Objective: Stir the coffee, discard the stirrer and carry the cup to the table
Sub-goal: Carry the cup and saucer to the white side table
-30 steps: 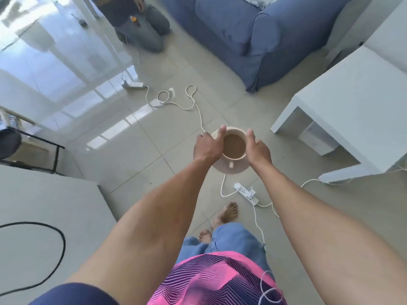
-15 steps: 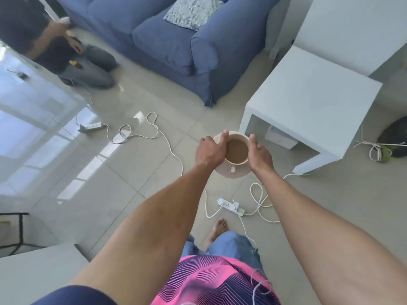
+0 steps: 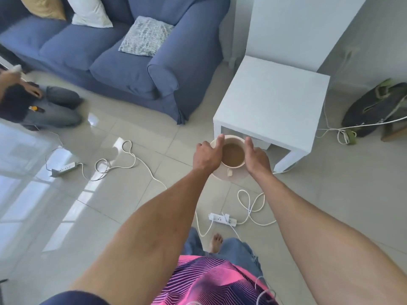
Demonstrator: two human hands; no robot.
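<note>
Cords [image 3: 251,203], power strip [image 3: 222,219] on floor [image 3: 132,194]; cup [image 3: 233,154] near white table [image 3: 271,100]

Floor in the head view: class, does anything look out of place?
Yes. A white power strip and loose cable loops lie on the tiles between the bare foot and the white table: a likely trip risk while the left hand and right hand hold the saucer and cup.

a cream cup [image 3: 239,140] stands upright on a matching saucer [image 3: 239,177], filled nearly to the rim with light brown coffee [image 3: 233,154]. its handle [image 3: 230,172] points toward the person. the left hand [image 3: 207,156] and right hand [image 3: 256,159] hold the saucer aloft, thumbs against the cup, near the front edge of the white table [image 3: 273,102].
</note>
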